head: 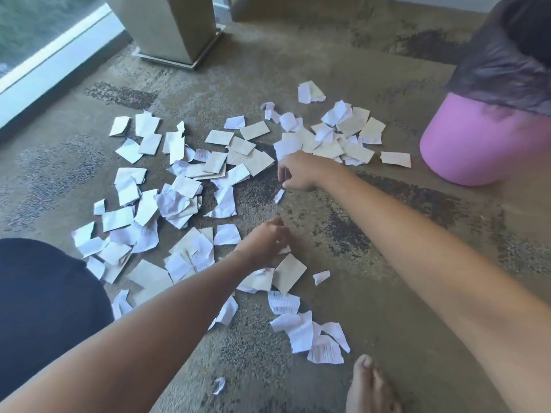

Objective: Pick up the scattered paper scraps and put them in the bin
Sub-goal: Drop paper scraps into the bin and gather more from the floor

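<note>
Torn white and cream paper scraps (190, 186) spread across mottled brown carpet (387, 263), mostly left of and beyond both hands. Dozens of pieces, too many and too overlapped for an exact count. One pink plastic bin (465, 144) lined with a black bag (507, 61), well right of the right hand (298, 174). Right hand's fingers curled downward just above a small white sliver (279, 195); whether pinching anything, cannot tell. Left hand (265, 242) curled over a cream scrap (288, 273), seemingly nipping a white edge; blurred. Likely risks: thin pieces slipping from a loose pinch, fluttering short of the bin; tiny stray bits overlooked near the bare foot (369, 386).
</note>
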Demonstrator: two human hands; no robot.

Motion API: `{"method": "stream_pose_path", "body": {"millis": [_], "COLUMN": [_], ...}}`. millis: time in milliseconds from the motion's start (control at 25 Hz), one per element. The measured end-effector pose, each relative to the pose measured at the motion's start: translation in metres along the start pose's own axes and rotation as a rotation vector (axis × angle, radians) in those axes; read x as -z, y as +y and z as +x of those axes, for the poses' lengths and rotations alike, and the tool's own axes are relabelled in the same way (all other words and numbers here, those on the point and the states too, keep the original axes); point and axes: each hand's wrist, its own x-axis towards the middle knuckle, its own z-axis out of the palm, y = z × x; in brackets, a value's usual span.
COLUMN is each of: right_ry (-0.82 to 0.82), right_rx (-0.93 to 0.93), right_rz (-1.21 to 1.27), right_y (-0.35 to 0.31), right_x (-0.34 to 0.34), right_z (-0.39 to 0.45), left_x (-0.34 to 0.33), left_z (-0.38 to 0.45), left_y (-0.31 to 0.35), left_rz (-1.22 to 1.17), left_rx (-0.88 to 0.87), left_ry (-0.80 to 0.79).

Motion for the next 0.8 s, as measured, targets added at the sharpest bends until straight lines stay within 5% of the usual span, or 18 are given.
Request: {"method": "stream_pose_path", "body": {"millis": [320,480,800], "right_ry": [-0.038,-0.055,-0.276], "right_rx": [0.229,0.561,0.704], "right_rz": [-0.324,-0.396,-0.501], "right_y": [-0.023,-0.044,-0.044], "right_x": [-0.063,-0.105,-0.158], "right_z": [-0.023,-0.036,-0.072], "left_x": [0.059,0.077,0.070], "left_z": [-0.002,-0.002,0.010], "left_y": [-0.055,-0.060,-0.041], "left_rz": [-0.250,-0.275,-0.381], "left_rx": [0.565,0.622,0.567], "left_ry": [0.400,0.476,0.452]}}
